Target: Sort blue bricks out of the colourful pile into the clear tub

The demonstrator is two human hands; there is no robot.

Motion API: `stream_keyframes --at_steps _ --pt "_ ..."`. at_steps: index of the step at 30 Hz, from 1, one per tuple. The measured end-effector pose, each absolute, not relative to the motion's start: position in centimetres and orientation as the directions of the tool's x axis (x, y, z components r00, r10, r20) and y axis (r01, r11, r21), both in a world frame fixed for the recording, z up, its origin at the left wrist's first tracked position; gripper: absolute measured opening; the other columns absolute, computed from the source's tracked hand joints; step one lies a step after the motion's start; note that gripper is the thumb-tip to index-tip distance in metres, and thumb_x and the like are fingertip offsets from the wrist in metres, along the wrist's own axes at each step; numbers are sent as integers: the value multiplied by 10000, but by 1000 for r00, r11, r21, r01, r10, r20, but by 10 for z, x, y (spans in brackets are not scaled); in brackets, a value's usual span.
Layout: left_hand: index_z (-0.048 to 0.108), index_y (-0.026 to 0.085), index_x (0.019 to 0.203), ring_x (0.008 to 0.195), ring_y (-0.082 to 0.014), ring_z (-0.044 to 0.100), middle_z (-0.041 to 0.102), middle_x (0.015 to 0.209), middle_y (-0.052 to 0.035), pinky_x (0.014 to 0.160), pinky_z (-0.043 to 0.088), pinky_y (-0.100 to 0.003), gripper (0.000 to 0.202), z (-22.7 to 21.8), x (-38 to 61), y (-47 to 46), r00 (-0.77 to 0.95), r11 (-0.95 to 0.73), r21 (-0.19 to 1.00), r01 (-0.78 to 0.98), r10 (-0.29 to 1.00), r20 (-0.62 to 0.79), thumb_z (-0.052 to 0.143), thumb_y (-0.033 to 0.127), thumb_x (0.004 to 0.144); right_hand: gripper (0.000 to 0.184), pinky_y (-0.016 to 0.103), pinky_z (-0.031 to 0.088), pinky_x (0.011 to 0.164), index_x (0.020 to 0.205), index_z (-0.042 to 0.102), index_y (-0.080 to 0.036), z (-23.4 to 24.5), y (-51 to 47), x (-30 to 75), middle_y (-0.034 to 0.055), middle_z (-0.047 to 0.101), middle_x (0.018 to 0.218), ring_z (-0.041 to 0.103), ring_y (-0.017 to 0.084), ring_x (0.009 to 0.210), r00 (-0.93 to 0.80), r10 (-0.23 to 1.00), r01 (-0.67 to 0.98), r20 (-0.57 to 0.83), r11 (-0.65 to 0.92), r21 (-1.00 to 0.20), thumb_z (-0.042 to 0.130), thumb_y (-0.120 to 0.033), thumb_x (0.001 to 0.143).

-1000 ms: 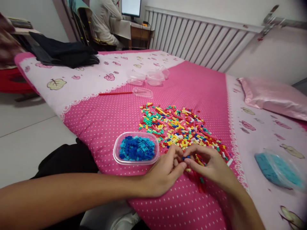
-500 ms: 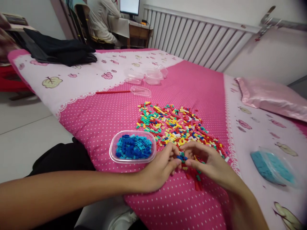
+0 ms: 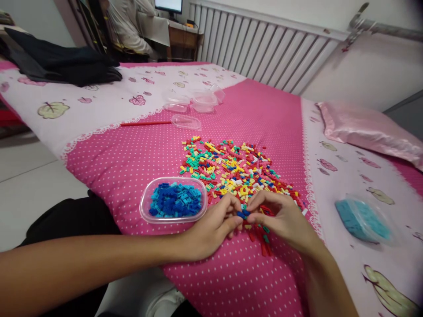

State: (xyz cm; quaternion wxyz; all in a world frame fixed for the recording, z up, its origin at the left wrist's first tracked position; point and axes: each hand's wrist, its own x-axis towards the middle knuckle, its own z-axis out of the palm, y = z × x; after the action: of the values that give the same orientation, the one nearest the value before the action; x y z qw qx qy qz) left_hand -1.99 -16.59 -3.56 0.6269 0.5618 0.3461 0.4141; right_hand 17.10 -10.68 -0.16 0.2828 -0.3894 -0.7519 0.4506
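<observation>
My left hand and my right hand meet at the near edge of a loose pile of small plastic building pieces in red, yellow, green, white and blue. Between their fingertips are small dark blue building pieces; both hands pinch them, and my fingers partly hide their shape. Just left of my left hand stands a clear plastic tub with light and dark blue pieces in it. A few red and green pieces lie below my hands.
Clear empty containers and a clear lid beside a red stick lie farther back on the bed. At right are a tub of turquoise pieces and a pink pillow. Dark clothing lies back left; a person sits beyond.
The whole view has shifted slightly, so things appear a little farther left. My hands stay together, pinching the blue pieces.
</observation>
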Motion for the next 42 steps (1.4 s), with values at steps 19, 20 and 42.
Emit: stream_keyframes --at_steps 19,20,42 --pt "420 204 914 718 -125 410 455 813 33 690 333 -276 69 -34 -22 -173 366 -165 986 23 919 145 471 170 947 241 251 463 615 665 690 -185 -5 -112 166 16 703 677 622 140 646 -624 776 251 -95 83 -965 832 -361 751" --pt "423 203 920 721 -126 414 459 820 29 687 336 -275 63 -33 -22 -172 366 -158 987 20 920 140 473 178 948 249 253 472 623 662 683 -188 -5 -112 166 16 706 689 630 142 656 -613 786 230 -80 81 -970 848 -362 732" --pt "407 217 807 559 -105 392 457 644 52 526 270 -231 145 -32 -24 -173 681 -364 889 279 727 83 539 160 785 66 294 476 661 874 729 -220 -9 -98 190 31 709 820 640 179 715 -567 823 599 -30 387 -701 699 -277 861"
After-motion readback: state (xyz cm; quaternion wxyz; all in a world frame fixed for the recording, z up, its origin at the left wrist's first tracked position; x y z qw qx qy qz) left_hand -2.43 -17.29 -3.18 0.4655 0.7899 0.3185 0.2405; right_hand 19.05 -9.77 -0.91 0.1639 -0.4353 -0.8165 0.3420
